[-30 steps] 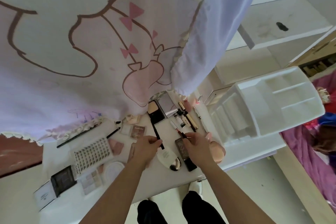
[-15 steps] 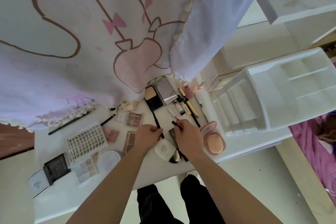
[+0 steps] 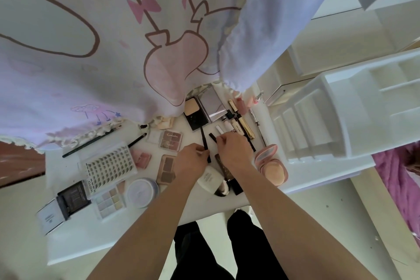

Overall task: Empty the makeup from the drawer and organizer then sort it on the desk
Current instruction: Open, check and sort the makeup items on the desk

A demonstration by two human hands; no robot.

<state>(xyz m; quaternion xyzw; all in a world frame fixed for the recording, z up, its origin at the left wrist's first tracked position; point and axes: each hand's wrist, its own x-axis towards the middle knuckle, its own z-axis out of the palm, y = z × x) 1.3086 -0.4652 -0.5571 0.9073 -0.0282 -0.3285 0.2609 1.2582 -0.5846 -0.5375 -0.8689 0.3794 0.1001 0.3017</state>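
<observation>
Head view, looking down on a white desk (image 3: 68, 245): a person's left hand (image 3: 192, 161) curls its fingers around the lower end of a slim black pencil (image 3: 203, 137), while the right hand (image 3: 235, 150) pinches a short black stick (image 3: 213, 137) between thumb and fingertips. The hands sit just beside each other near the middle of the desk, and the two dark sticks do not touch.

Readable writing is scarce. A clear lash tray (image 3: 109, 166), well left of the left hand, carries "XOYO" along its near edge. A pink-toned eyeshadow palette (image 3: 171, 141), just beyond the left hand, bears a script word that seems to read "Eyeshadow" (the smaller print below it is too small to make out). Lettering on a white tube (image 3: 209, 179) lying between the two forearms is also illegible.

Beyond the hands, an open powder compact (image 3: 196, 113) lies with its mirror raised, and a gold tube (image 3: 244, 126) lies past the right hand's fingers. An open pink cushion compact (image 3: 270, 163) rests just right of the right wrist. A brown palette (image 3: 167, 169) lies beside the left wrist, with a round lilac jar (image 3: 141, 191) further left. A white organizer (image 3: 341, 116) stands at the desk's right end, apart from both hands. A cartoon-print curtain (image 3: 113, 41) hangs over the desk's far side.
</observation>
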